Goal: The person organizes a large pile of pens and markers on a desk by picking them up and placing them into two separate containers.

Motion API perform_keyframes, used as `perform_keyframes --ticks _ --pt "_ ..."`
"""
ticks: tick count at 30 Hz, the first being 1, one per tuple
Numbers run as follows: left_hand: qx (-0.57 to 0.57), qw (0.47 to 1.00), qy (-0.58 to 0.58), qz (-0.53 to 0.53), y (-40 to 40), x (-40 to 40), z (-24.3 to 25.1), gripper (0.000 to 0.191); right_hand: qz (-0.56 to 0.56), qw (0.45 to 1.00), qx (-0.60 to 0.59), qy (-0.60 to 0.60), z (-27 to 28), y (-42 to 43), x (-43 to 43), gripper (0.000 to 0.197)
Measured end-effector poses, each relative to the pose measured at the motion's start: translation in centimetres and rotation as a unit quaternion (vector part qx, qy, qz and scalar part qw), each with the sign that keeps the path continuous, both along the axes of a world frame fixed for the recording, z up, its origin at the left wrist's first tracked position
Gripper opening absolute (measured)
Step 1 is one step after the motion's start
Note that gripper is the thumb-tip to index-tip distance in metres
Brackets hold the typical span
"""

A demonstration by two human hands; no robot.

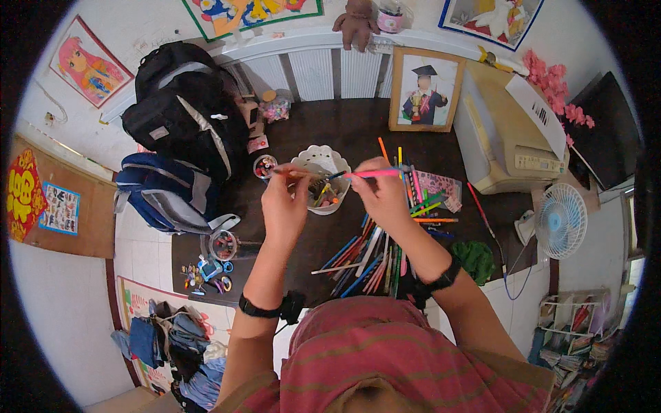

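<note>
Both my hands are raised over the near side of a white scalloped plastic basket [326,209], which holds pencils and small items. My left hand [286,199] pinches a thin, blurred brownish item between thumb and fingers; its kind is unclear. My right hand [379,188] grips a pink pen or marker [369,173] lying sideways, with a dark tip pointing at the basket. Below and right of the basket, many coloured pencils and pens [369,258] lie spread on the dark table [289,242]. More markers [426,209] lie beside a pink patterned pouch [439,188].
Backpacks [181,113] stand at the left, near a round container of beads [265,166]. A clear jar [223,245] and small trinkets [206,273] lie front left. A framed photo [426,90], a printer [508,139], a fan [560,221] and green cloth [472,262] are right.
</note>
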State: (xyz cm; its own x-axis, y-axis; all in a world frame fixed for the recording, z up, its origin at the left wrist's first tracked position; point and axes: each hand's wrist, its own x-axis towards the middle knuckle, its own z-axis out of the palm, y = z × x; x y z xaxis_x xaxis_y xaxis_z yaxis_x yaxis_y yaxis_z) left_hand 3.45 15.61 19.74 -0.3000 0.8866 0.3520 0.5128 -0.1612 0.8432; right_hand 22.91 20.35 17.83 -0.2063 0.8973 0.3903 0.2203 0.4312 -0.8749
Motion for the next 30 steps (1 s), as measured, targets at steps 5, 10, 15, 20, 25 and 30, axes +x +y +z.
perform_keyframes --ticks 5,10,15,20,25,30 --pt "-0.109 0.992 0.064 0.011 1.6 -0.6 -3.2 0.028 -0.005 0.997 0.031 -0.071 -2.9 1.4 -2.7 0.018" --pt "0.035 0.993 0.109 0.041 -2.3 -0.1 -4.8 0.024 -0.011 0.998 -0.016 -0.059 -4.9 0.6 0.5 0.018" --pt "-0.018 0.945 0.256 -0.205 -6.8 -2.0 -8.9 0.028 -0.058 0.962 -0.039 -0.263 -9.7 0.1 8.5 0.016" --pt "-0.22 0.883 0.295 -0.29 -9.4 0.0 -13.9 0.042 -0.036 0.873 -0.058 -0.483 -12.2 -1.0 14.2 0.024" --pt "-0.265 0.865 0.333 -0.265 -8.6 2.6 -15.1 0.04 -0.05 0.832 -0.058 -0.549 -15.4 -1.6 16.3 0.038" --pt "-0.307 0.857 0.319 -0.265 -7.8 3.0 -17.2 0.031 -0.062 0.827 -0.035 -0.557 -15.6 -1.7 15.6 0.041"
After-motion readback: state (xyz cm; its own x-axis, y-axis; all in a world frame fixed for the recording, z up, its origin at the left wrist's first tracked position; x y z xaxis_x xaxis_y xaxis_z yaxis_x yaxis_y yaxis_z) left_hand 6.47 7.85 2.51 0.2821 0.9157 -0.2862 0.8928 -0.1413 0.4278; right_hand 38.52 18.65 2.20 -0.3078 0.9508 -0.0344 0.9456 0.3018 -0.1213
